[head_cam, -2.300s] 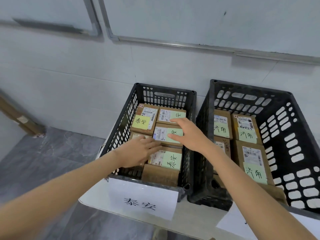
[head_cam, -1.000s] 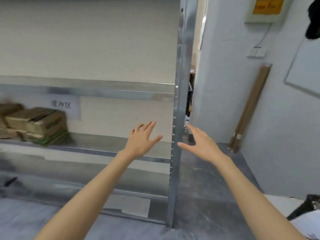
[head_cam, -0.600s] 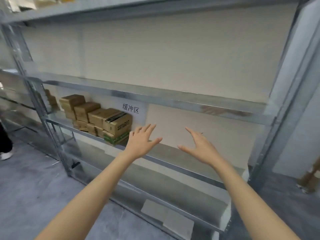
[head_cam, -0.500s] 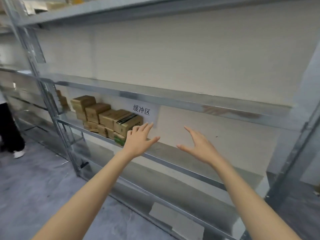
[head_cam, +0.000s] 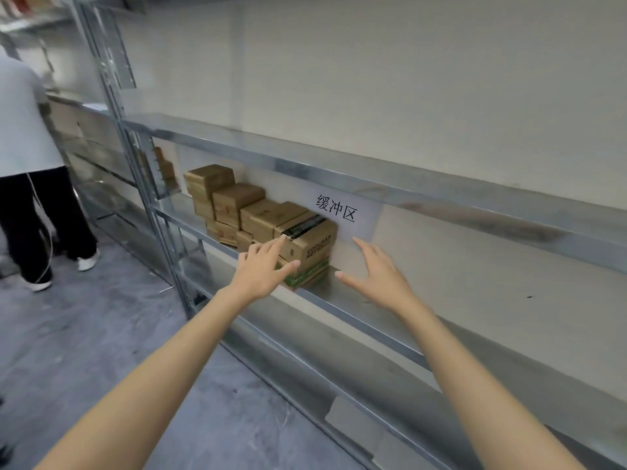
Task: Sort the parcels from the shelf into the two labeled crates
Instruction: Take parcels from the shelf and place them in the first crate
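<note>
Plain cream wall (head_cam: pixel 407 79) fills the top, galvanized metal shelving rack (head_cam: pixel 339 173) runs diagonally across, grey concrete floor (head_cam: pixel 101 334) lower left, pretty scuffed.

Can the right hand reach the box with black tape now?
Probably yes. The right hand, open, hovers just right of the black-taped box, and nothing stands between them on the shelf.

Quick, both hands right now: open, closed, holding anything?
Left hand: open, holding nothing, fingers spread in front of the printed cardboard box.
Right hand: open, holding nothing.
</note>
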The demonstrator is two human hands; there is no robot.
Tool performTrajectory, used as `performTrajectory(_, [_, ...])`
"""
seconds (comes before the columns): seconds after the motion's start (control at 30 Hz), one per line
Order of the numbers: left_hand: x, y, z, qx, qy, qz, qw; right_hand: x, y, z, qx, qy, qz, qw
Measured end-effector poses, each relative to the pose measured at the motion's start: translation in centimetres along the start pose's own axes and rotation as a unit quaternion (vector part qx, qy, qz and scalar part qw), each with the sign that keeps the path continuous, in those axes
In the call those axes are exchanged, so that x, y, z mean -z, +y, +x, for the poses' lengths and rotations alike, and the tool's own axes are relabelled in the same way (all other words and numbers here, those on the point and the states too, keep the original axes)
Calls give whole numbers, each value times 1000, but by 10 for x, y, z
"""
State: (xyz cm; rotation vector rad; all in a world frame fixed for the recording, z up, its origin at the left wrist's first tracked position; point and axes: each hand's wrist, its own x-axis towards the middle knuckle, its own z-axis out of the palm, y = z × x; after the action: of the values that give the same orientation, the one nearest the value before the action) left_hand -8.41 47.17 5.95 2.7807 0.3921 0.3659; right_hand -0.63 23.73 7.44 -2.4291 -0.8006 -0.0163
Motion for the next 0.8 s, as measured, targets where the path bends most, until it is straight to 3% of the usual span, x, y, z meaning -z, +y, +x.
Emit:
performTrajectory(0.33, [-28, -64, 102, -8, -12, 42, 999, -70, 4, 127, -39, -39, -5, 998])
performTrajectory(0.63, [-62, -95, 204, -45, -84, 65, 993, -134, 20, 212, -87, -153, -27, 984])
performTrajectory(0.8, [-74, -108, 237, -69, -108, 74, 989, -151, 31, 241, -120, -152, 11, 981])
